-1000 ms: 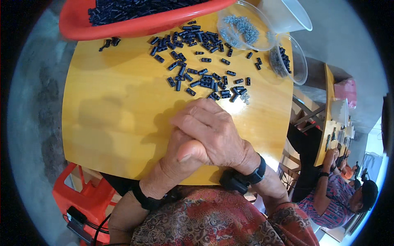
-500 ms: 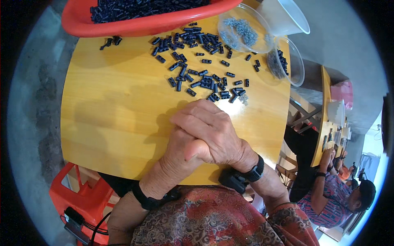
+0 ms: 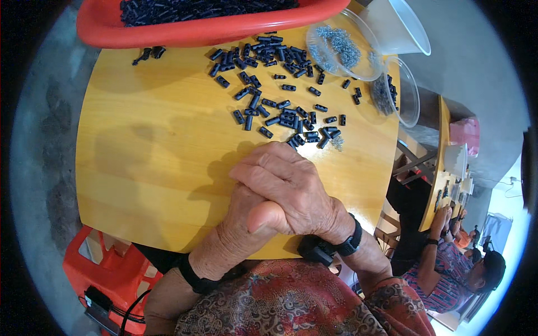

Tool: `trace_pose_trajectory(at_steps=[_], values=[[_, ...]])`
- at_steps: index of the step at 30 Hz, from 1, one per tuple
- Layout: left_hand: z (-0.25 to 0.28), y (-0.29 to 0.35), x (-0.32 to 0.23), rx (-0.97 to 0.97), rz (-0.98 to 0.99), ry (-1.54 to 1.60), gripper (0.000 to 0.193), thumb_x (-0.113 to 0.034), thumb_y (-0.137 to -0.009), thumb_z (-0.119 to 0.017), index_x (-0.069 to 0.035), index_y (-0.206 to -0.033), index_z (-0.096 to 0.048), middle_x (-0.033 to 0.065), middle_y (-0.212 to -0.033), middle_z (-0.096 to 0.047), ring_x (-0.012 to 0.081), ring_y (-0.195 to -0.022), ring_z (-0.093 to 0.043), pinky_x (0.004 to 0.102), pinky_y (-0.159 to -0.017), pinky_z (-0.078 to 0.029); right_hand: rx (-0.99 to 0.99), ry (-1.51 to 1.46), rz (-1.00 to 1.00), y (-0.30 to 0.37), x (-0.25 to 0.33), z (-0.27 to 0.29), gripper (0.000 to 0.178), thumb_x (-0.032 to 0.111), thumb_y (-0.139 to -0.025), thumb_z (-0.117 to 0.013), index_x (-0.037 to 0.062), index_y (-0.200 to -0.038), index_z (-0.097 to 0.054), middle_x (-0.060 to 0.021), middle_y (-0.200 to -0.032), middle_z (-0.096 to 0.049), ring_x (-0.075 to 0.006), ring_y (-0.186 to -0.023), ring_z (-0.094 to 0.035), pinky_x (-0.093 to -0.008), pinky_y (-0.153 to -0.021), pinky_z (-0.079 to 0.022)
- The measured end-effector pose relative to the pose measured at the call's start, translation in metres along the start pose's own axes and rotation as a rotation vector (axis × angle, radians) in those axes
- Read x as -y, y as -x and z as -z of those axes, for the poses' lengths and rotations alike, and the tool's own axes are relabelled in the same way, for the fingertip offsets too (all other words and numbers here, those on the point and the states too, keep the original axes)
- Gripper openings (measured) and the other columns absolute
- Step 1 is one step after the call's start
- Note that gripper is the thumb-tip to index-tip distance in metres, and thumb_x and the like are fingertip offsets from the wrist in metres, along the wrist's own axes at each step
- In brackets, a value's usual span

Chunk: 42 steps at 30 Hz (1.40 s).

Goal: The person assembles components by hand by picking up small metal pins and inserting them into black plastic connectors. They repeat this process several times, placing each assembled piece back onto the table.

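Note:
My two hands are clasped above the near part of the yellow table. My right hand (image 3: 294, 185) lies on top, its fingers wrapped round my left hand (image 3: 245, 203) and its thumb folded over on the near side. The fingers of my left hand are hidden beneath it. Just beyond my hands lie many short black cylindrical plastic parts with holes (image 3: 288, 119), some close together, others loose. A small bunch of thin metal springs (image 3: 337, 144) lies at the right end of these parts.
A red basin (image 3: 213, 33) full of black parts stands at the far side. To its right are a clear tub of springs (image 3: 343, 47), a white bucket (image 3: 395, 25) and a clear tub with black parts (image 3: 412, 92). A red stool (image 3: 106, 274) stands left; another person (image 3: 448, 274) sits right.
My hands stay clasped, almost unmoved. The view has shifted slightly, so the parts and tubs appear a little further right and lower.

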<state>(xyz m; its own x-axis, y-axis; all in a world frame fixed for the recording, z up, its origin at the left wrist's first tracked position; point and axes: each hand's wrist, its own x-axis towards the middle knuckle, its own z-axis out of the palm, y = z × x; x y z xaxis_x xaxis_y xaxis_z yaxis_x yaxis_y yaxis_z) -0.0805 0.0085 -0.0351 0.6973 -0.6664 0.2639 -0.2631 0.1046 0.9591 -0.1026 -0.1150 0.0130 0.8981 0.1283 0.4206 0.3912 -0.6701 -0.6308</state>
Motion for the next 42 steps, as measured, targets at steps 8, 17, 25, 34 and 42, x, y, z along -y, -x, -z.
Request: trace_pose_trajectory(at_steps=[8, 17, 25, 34, 42], values=[[-0.001, 0.001, -0.004, -0.063, 0.001, 0.041, 0.028, -0.021, -0.088, -0.062, 0.001, -0.104, -0.058, 0.0157, -0.103, -0.061, 0.0295, -0.096, -0.063, 0.0401, -0.077, -0.051, 0.126, -0.011, -0.017, -0.007, 0.007, -0.003, 0.07, 0.061, -0.079, -0.054, -0.0042, -0.101, -0.064, -0.0176, -0.095, -0.063, -0.0354, -0.09, -0.061, -0.0435, -0.083, -0.049], [0.004, 0.006, -0.002, -0.089, -0.051, 0.065, 0.03, -0.024, -0.088, -0.061, 0.001, -0.104, -0.058, 0.015, -0.101, -0.062, 0.0292, -0.095, -0.063, 0.0402, -0.076, -0.051, 0.127, -0.035, -0.013, -0.011, 0.004, -0.01, 0.066, 0.059, -0.077, -0.057, -0.0004, -0.105, -0.064, -0.0157, -0.1, -0.063, -0.035, -0.095, -0.058, -0.0418, -0.085, -0.047], [0.018, 0.0, -0.01, 0.004, 0.02, -0.12, 0.032, -0.024, -0.087, -0.062, 0.001, -0.106, -0.059, 0.0127, -0.095, -0.064, 0.0297, -0.09, -0.065, 0.0405, -0.074, -0.052, 0.15, -0.036, -0.031, -0.008, 0.003, -0.007, 0.069, 0.06, -0.077, -0.056, -0.0026, -0.106, -0.063, -0.0179, -0.102, -0.063, -0.0366, -0.096, -0.059, -0.0437, -0.087, -0.047], [0.019, 0.004, -0.011, 0.035, 0.036, -0.024, 0.043, -0.032, -0.091, -0.058, 0.002, -0.117, -0.052, 0.0175, -0.106, -0.059, 0.0339, -0.101, -0.06, 0.0426, -0.082, -0.049, 0.168, -0.034, -0.019, -0.008, 0.0, -0.008, 0.075, 0.064, -0.079, -0.05, -0.0053, -0.105, -0.063, -0.0192, -0.102, -0.062, -0.0369, -0.096, -0.059, -0.0433, -0.087, -0.048], [0.017, 0.002, -0.008, -0.044, -0.003, -0.112, 0.034, -0.019, -0.084, -0.067, 0.001, -0.11, -0.058, 0.0126, -0.098, -0.064, 0.029, -0.091, -0.064, 0.0366, -0.075, -0.052, 0.142, -0.097, 0.012, -0.009, -0.005, -0.008, 0.068, 0.06, -0.078, -0.056, -0.0019, -0.105, -0.062, -0.0159, -0.098, -0.061, -0.0338, -0.09, -0.057, -0.0407, -0.081, -0.047]])
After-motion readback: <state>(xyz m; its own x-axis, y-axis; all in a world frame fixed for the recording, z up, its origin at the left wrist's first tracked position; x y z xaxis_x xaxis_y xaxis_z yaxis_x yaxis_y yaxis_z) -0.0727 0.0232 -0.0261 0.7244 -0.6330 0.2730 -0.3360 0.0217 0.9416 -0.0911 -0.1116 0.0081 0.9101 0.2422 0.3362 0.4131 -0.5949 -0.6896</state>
